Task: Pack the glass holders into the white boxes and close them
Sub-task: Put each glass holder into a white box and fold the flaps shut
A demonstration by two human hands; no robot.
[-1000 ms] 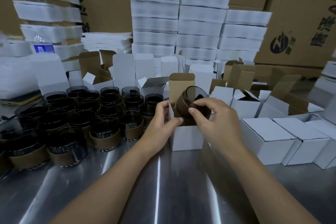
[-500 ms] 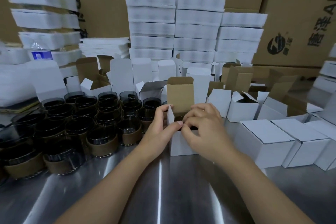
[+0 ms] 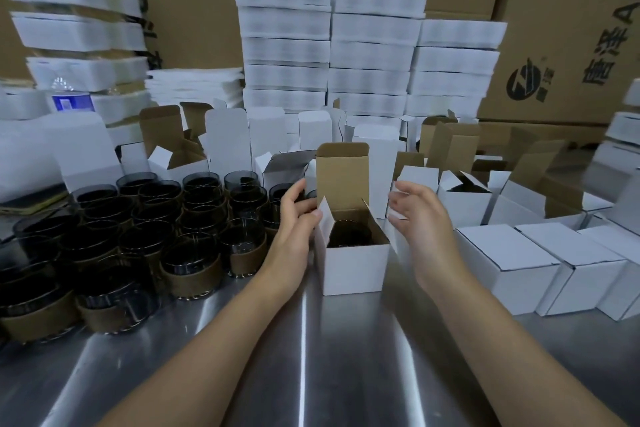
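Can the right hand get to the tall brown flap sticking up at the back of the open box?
Probably yes. The right hand hovers open just right of the box, and nothing stands between it and the flap.

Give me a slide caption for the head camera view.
Left hand and right hand flank an open white box with a glass holder inside, lid flap upright.

Open white box [image 3: 355, 265] upright on steel table, lid up, dark glass holder [image 3: 348, 236] inside
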